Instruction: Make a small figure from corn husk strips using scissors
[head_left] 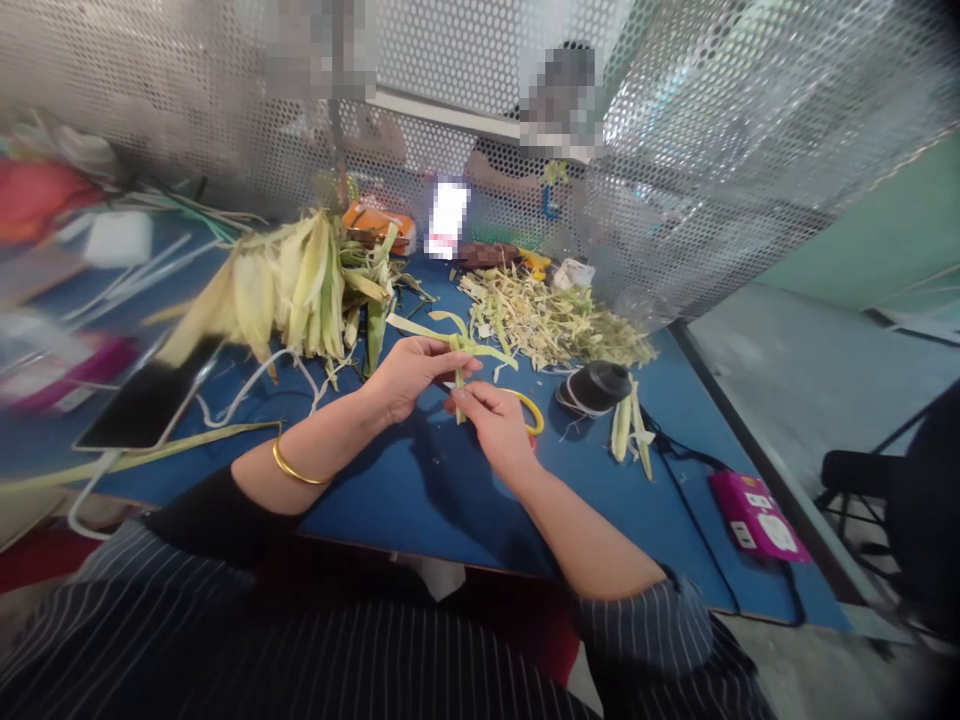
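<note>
Over the middle of the blue table, my left hand [420, 375] pinches pale green strips of corn husk [461, 350] between thumb and fingers. The strips cross at the fingertips and their loose ends fan out to both sides. Just below, my right hand [495, 425] grips the lower end of the same husk piece, its fingers closed. A yellow scissors handle [535, 412] shows beside my right hand; the hand hides the rest of it. To the right stands a dark spool of thread [600, 385], close to a few short husk pieces [622, 425].
Whole corn husks [292, 280] lie in a bundle at the left back, shredded husk [532, 320] in a heap behind my hands. A phone [150, 395] with white cables lies left. A purple power strip [757, 515] sits near the right edge. A perforated metal screen [465, 60] borders the back.
</note>
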